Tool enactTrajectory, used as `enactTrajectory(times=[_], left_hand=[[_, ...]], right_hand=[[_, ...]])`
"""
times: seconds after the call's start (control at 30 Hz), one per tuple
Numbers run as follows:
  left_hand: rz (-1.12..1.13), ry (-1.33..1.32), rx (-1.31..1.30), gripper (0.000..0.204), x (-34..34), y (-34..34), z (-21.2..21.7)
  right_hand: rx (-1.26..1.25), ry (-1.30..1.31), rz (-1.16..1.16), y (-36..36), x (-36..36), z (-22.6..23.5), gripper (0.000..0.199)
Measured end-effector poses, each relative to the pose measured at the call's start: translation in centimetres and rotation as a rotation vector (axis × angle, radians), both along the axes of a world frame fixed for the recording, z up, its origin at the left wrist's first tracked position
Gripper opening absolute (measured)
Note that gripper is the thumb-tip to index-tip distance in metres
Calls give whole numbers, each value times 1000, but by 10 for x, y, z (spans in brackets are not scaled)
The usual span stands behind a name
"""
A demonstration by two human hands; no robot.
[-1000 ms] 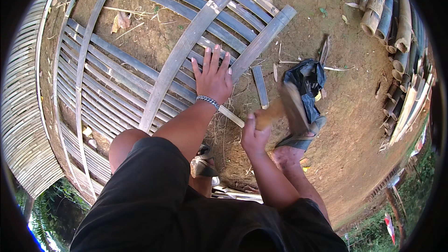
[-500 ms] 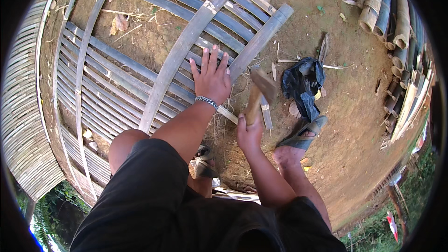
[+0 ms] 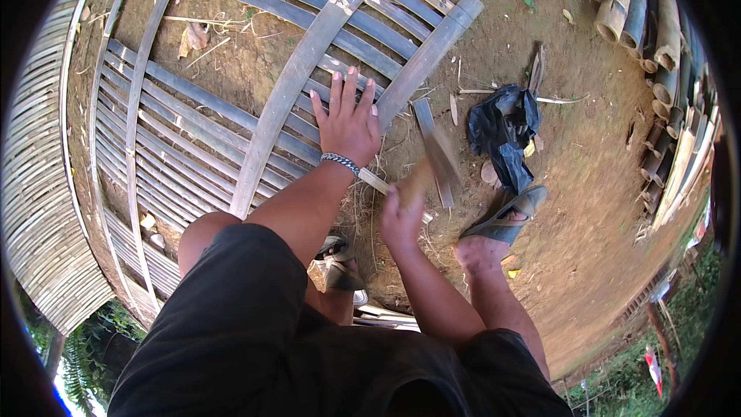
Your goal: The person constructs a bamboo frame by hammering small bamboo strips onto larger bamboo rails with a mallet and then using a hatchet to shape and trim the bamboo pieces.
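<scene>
My left hand [image 3: 349, 125], with a chain bracelet at the wrist, lies flat with fingers spread on the slats of a bamboo lattice panel [image 3: 289, 96]. The pale end of a bamboo slat [image 3: 373, 181] sticks out beside that wrist. Just to the right, my right hand [image 3: 403, 220] is closed around the wooden handle of a hatchet [image 3: 417, 179]. Motion smears its handle and head, so the head's shape is hard to make out. Under or beside the tool, a flat bamboo strip [image 3: 424, 120] lies on the dirt.
A crumpled black plastic bag [image 3: 502, 123] lies near my sandalled right foot [image 3: 505, 220]. Bamboo poles [image 3: 617, 8] and split pieces are piled at the right. Another slatted bamboo panel [image 3: 50, 208] curves along the left side. A dry leaf [image 3: 193, 37] rests on the soil.
My right hand and the hatchet have shifted slightly left and down, and the tool is now more blurred. More of the bamboo strip shows. My left hand stays flat on the panel.
</scene>
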State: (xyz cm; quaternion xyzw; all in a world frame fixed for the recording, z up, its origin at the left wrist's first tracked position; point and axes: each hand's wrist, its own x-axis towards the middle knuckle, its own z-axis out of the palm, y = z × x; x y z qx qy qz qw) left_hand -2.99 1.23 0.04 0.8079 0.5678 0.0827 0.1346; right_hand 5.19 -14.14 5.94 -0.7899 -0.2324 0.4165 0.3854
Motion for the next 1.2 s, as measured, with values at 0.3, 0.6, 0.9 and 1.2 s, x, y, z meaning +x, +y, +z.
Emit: enactTrajectory(times=[0.3,0.6,0.9,1.2], left_hand=[[-12,8,-11,49,1,1,0],[-10,23,-26,49,0,5,0],[-8,47,-5,49,-2,4,0],[-13,-20,-8,49,0,3,3]], right_hand=[[43,-60,-8,-2,-29,-36,13],[-186,-5,75,12,-33,-27,21],[1,-229,95,14,-36,-34,14],[-41,-31,-65,6,-39,-22,21]])
